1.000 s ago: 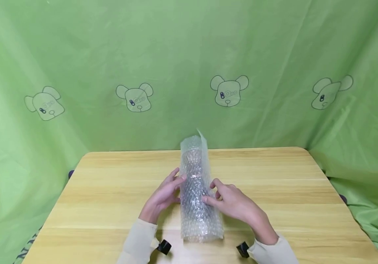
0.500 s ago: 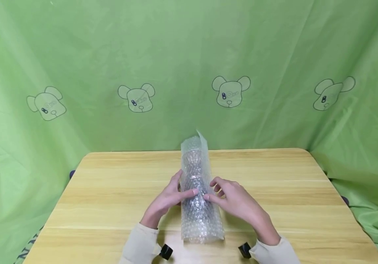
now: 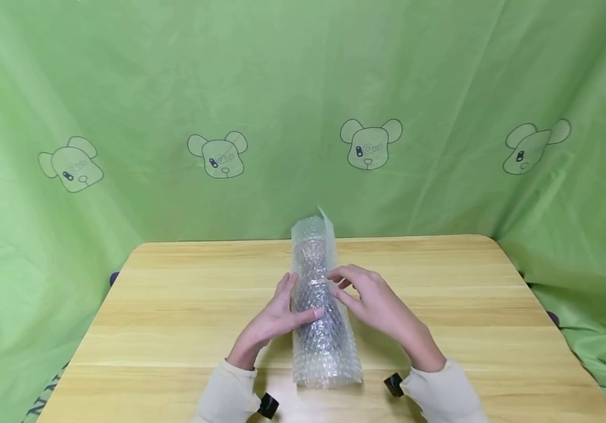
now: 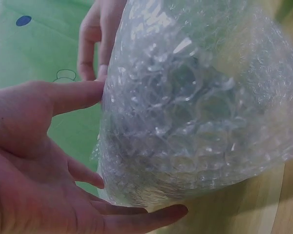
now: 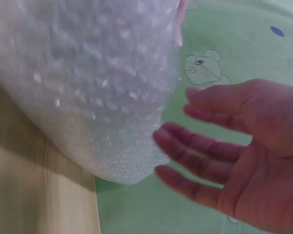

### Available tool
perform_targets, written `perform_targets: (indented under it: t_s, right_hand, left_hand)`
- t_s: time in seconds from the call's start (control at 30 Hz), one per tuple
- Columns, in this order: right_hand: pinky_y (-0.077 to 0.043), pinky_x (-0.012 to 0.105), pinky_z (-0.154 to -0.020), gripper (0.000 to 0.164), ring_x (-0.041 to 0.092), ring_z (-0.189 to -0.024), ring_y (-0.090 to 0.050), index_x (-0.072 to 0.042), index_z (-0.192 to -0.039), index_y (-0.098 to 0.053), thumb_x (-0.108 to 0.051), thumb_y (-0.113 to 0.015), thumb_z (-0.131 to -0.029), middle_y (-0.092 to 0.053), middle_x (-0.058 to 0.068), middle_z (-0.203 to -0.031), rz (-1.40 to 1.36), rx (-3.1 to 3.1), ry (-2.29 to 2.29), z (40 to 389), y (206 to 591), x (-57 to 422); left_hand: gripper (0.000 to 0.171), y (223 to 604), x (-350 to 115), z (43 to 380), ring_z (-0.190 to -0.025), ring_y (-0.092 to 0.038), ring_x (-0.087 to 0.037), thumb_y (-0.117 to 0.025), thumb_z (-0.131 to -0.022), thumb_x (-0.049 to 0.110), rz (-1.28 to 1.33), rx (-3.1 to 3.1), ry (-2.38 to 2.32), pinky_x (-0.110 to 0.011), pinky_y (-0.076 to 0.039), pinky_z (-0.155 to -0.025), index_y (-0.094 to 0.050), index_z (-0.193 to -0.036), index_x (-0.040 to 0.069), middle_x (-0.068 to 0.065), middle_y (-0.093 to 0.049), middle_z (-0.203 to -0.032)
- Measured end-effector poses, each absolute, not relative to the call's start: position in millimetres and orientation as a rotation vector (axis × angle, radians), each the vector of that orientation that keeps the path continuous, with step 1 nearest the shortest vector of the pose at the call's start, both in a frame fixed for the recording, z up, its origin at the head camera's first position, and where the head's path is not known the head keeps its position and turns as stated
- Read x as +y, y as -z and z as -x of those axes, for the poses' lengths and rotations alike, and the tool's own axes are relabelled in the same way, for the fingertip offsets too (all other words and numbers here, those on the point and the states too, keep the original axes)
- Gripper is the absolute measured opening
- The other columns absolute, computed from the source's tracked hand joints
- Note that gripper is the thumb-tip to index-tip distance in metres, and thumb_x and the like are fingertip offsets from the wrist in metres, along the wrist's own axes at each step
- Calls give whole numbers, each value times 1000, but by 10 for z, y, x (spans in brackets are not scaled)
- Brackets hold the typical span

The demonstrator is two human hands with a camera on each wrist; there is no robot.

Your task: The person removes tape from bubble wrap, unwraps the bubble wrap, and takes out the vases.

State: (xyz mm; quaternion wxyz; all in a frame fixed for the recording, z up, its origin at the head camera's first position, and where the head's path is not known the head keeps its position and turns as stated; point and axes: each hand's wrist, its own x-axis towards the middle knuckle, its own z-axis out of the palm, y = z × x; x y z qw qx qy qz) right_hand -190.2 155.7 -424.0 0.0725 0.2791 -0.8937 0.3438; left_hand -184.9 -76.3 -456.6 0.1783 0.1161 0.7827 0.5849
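A long roll of bubble wrap [image 3: 329, 355] lies lengthwise on the table, around something dark that narrows toward the far end. What that is cannot be made out through the wrap. My left hand [image 3: 276, 317] holds the roll from its left side, the thumb across the top and the fingers low against the side. In the left wrist view the left hand's fingers [image 4: 132, 219] reach beneath the wrap. My right hand [image 3: 379, 302] is at the right side, its fingers loosely bent near the raised wrap edge. The right wrist view shows the right hand [image 5: 244, 156] apart from the wrap.
The wooden table [image 3: 440, 282] spreads out on both sides of the roll. Behind it and at its sides hangs a green curtain [image 3: 282, 88] printed with bear faces. Black wrist devices [image 3: 268, 405] stick out at the sleeves.
My left thumb has moved from the roll's left edge over its top. My right hand has shifted slightly away from me along the right side. The roll has hardly moved.
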Motion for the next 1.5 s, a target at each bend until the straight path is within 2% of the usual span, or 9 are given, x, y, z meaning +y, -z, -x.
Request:
perform_targets:
  t_s: [0.3,0.47,0.7,0.9,1.5]
  right_hand:
    - [-57,42,-98,23,23,-108,-68,-5,-117,-73,-7,-74,-94,-71,6,-116,-1032,-2706,-879,2110,4149,1433]
    - [-59,38,-92,22,22,-100,-67,-2,-114,-74,-3,-74,-91,-71,7,-110,-1135,-2737,-762,2225,4094,1347]
    - [-59,35,-92,21,23,-102,-66,-1,-111,-76,-1,-75,-90,-70,8,-110,-1188,-2840,-703,2326,4047,1268]
    - [-59,34,-88,17,22,-97,-65,-1,-106,-77,-2,-76,-90,-69,7,-105,-1203,-2869,-660,2363,4029,1236]
    - [-57,24,-76,10,13,-83,-62,-6,-95,-77,-1,-79,-86,-68,1,-94,-1171,-2850,-668,2382,4081,1230]
  left_hand:
    - [114,4562,-746,1832,-152,-6,-49,-81,-88,31,-357,2186,-1703,-67,-13,-120,-3,-163,-1,-26,9,-168]
    - [113,4592,-747,1841,-153,-6,-49,-81,-88,34,-369,2208,-1690,-68,-13,-120,-3,-163,0,-26,7,-168]
    - [113,4628,-752,1845,-152,-10,-49,-81,-88,35,-399,2215,-1687,-67,-16,-120,-3,-164,3,-25,5,-169]
    - [111,4610,-754,1844,-152,-16,-46,-82,-87,37,-413,2220,-1691,-65,-21,-120,-7,-165,7,-23,4,-169]
    - [112,4607,-730,1851,-151,-19,-47,-81,-88,39,-430,2268,-1654,-66,-25,-117,-7,-165,5,-24,2,-169]
